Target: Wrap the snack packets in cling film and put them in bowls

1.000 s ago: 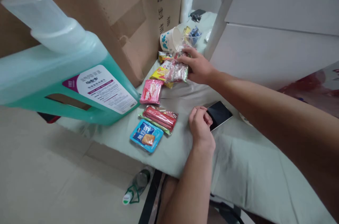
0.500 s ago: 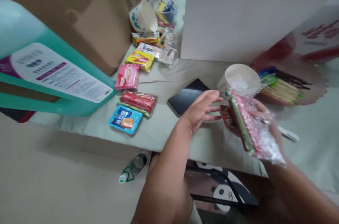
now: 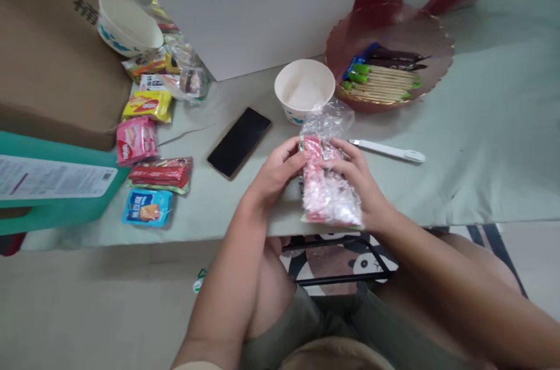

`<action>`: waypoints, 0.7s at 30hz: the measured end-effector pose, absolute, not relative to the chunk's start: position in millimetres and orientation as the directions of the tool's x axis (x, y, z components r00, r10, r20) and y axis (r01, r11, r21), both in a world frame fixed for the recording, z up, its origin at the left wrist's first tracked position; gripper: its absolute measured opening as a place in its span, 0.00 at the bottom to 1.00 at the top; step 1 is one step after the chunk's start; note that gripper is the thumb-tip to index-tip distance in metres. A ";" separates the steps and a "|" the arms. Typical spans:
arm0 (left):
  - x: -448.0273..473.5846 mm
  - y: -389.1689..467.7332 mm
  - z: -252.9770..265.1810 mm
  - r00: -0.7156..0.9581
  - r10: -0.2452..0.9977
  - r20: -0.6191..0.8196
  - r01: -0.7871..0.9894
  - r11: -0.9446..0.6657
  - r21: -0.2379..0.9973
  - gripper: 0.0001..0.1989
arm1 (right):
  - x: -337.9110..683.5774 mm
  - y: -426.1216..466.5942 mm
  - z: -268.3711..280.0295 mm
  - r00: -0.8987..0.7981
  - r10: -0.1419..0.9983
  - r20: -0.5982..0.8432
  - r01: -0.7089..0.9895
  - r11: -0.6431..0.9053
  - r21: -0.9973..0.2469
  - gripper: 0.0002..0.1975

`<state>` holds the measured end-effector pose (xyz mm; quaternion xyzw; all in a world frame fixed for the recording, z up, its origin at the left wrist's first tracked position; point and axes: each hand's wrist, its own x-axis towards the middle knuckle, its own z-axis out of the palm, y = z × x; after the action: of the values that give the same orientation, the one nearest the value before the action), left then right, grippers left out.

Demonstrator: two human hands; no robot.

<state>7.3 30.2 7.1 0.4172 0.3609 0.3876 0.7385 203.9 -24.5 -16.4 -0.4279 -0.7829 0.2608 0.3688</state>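
Observation:
Between my two hands, over the table's front edge, is a clear plastic bag of red and pink snack packets (image 3: 326,186). My left hand (image 3: 280,168) grips its left side, thumb on top. My right hand (image 3: 361,177) is wrapped about its right side, fingers over the crinkled plastic. The bag's loose clear end points away from me, against a white paper bowl (image 3: 305,87). To the right of the bag lies a white-handled knife or peeler (image 3: 389,151); which one I cannot tell. A black phone (image 3: 240,142) rests left of my left hand.
A row of snack packets (image 3: 151,206) runs along the left, up to another paper bowl (image 3: 129,25). A pink glass dish (image 3: 437,75) holds stick snacks. A white box (image 3: 262,8), cardboard box (image 3: 52,66) and green jug (image 3: 56,177) stand around the table.
My left hand, spread and apart from the bag before, has closed on its left side. The bag has turned more upright in view. My view has shifted to the right.

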 end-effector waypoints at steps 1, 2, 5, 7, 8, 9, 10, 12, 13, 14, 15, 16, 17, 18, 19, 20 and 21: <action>8.9 30.2 5.5 0.414 0.889 -0.196 -0.253 0.319 0.913 0.25 | 204.9 -26.1 -12.4 -0.360 0.843 0.399 0.484 0.534 -0.693 0.29; 10.2 30.7 4.2 0.389 0.904 -0.178 -0.235 0.284 0.929 0.23 | 205.6 -27.1 -9.5 -0.358 0.823 0.441 0.496 0.568 -0.657 0.25; 11.9 34.7 2.8 0.338 0.933 -0.126 -0.230 0.212 0.950 0.20 | 206.0 -27.2 -5.8 -0.386 0.771 0.507 0.502 0.637 -0.586 0.20; 10.4 38.0 3.7 0.348 0.929 -0.127 -0.263 0.227 0.938 0.21 | 205.1 -26.4 -5.6 -0.421 0.727 0.542 0.443 0.687 -0.576 0.18; 9.0 39.2 4.4 0.368 0.919 -0.137 -0.275 0.249 0.929 0.22 | 204.3 -26.2 -5.8 -0.430 0.708 0.560 0.415 0.706 -0.574 0.17; 7.2 40.0 5.1 0.392 0.908 -0.147 -0.280 0.270 0.921 0.23 | 203.3 -26.3 -6.2 -0.435 0.695 0.573 0.399 0.719 -0.569 0.16; 5.1 40.4 5.6 0.416 0.897 -0.149 -0.278 0.282 0.918 0.24 | 202.1 -26.6 -6.9 -0.438 0.687 0.580 0.395 0.726 -0.563 0.15; 0.7 40.4 5.7 0.448 0.885 -0.123 -0.261 0.261 0.930 0.22 | 199.0 -27.9 -9.1 -0.448 0.682 0.578 0.408 0.731 -0.547 0.15; -1.5 40.1 5.3 0.452 0.886 -0.100 -0.245 0.231 0.941 0.20 | 197.2 -28.6 -10.6 -0.453 0.686 0.569 0.423 0.727 -0.541 0.15; -3.5 39.9 4.7 0.449 0.890 -0.078 -0.226 0.198 0.954 0.18 | 195.3 -29.2 -12.2 -0.457 0.693 0.558 0.439 0.721 -0.536 0.16; -5.4 39.9 4.1 0.436 0.898 -0.057 -0.203 0.160 0.966 0.15 | 193.4 -29.7 -13.8 -0.460 0.698 0.548 0.450 0.716 -0.534 0.16; -7.1 40.0 3.5 0.417 0.908 -0.034 -0.180 0.119 0.976 0.12 | 191.6 -30.1 -15.2 -0.462 0.705 0.538 0.459 0.709 -0.535 0.17; -8.6 40.3 3.1 0.391 0.921 -0.005 -0.164 0.075 0.984 0.10 | 190.1 -30.2 -16.4 -0.461 0.716 0.524 0.469 0.698 -0.541 0.17; -9.9 40.7 2.8 0.366 0.930 0.029 -0.156 0.031 0.987 0.08 | 188.8 -30.1 -17.3 -0.457 0.730 0.509 0.477 0.684 -0.553 0.17; -11.1 41.1 2.8 0.348 0.935 0.067 -0.154 -0.013 0.988 0.06 | 187.8 -29.9 -17.8 -0.450 0.744 0.494 0.479 0.668 -0.569 0.17; -12.1 41.5 2.8 0.335 0.936 0.107 -0.152 -0.059 0.987 0.05 | 187.0 -29.5 -18.1 -0.442 0.758 0.480 0.480 0.652 -0.587 0.18; -13.0 41.7 3.0 0.331 0.933 0.143 -0.144 -0.099 0.985 0.06 | 186.5 -29.1 -18.3 -0.429 0.771 0.470 0.480 0.635 -0.604 0.18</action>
<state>-13.0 41.7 3.0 0.5763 0.3421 0.4664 0.5773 186.5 -29.1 -18.3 -0.3804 -0.8227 0.1938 0.3753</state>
